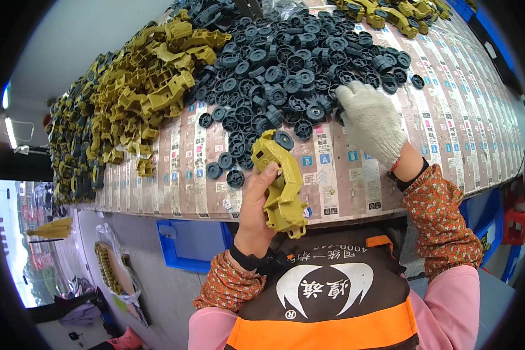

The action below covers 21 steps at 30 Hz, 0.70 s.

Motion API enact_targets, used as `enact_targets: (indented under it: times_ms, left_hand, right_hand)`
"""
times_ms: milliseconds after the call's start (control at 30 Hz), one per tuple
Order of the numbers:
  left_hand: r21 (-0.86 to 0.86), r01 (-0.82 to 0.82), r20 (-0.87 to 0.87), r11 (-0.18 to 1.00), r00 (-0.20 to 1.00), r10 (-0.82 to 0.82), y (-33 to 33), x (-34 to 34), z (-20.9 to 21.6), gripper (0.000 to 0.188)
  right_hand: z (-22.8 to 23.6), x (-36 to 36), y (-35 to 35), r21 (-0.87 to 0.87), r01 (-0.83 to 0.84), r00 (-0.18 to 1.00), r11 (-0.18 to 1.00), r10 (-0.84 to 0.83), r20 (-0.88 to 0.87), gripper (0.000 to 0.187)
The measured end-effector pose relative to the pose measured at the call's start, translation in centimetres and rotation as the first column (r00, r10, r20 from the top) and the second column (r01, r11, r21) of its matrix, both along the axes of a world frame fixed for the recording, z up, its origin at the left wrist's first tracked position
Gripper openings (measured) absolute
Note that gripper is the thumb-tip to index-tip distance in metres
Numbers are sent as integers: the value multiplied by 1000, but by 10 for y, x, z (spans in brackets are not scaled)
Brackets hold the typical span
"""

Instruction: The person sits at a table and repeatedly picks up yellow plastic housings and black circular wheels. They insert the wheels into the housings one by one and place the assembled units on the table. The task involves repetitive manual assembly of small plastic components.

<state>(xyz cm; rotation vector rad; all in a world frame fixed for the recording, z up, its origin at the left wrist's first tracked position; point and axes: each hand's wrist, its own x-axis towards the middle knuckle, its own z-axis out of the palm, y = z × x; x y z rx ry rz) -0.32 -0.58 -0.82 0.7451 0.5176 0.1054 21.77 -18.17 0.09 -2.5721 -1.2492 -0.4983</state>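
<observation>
Yellow vehicle body (289,182): held above the near edge of the tabletop (356,181), tilted, in the bare left hand (254,201), fingers closed around it and thumb across its side. The gloved right hand (372,119) is at the near edge of the dark wheel pile (291,67), fingers partly curled; cannot tell whether it has hold of a wheel.

The step in hand is judged to be wheel fitting. Recommended: keep the left grip firm and clear of the axle ends, take a single wheel, square its hub to the axle, press straight and check seating.

Condition: glossy mustard-yellow, moulded, with angular recesses and cut-outs. One dark fitted wheel (284,140) shows at the upper end; remaining positions cannot be confirmed.
</observation>
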Motion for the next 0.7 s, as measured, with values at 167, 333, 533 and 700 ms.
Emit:
enact_targets:
  times_ms: [167,333,533,700]
  left_hand:
    - [-107,-42,49,993,998,47,1,4,0,34]
    - [-44,-45,86,998,995,49,3,6,0,34]
    - [-86,-14,82,996,996,21,5,3,-5,34]
    - [-152,18,76,988,997,-7,2,3,3,38]
  right_hand:
    - [10,-19,-12,90,41,997,995,-35,-66,18]
    - [8,-26,-32,141,-46,973,989,76,-216,32]
    - [9,-32,-31,168,-63,958,984,107,-265,32]
    - [17,-29,-24,37,-69,969,997,76,-236,34]
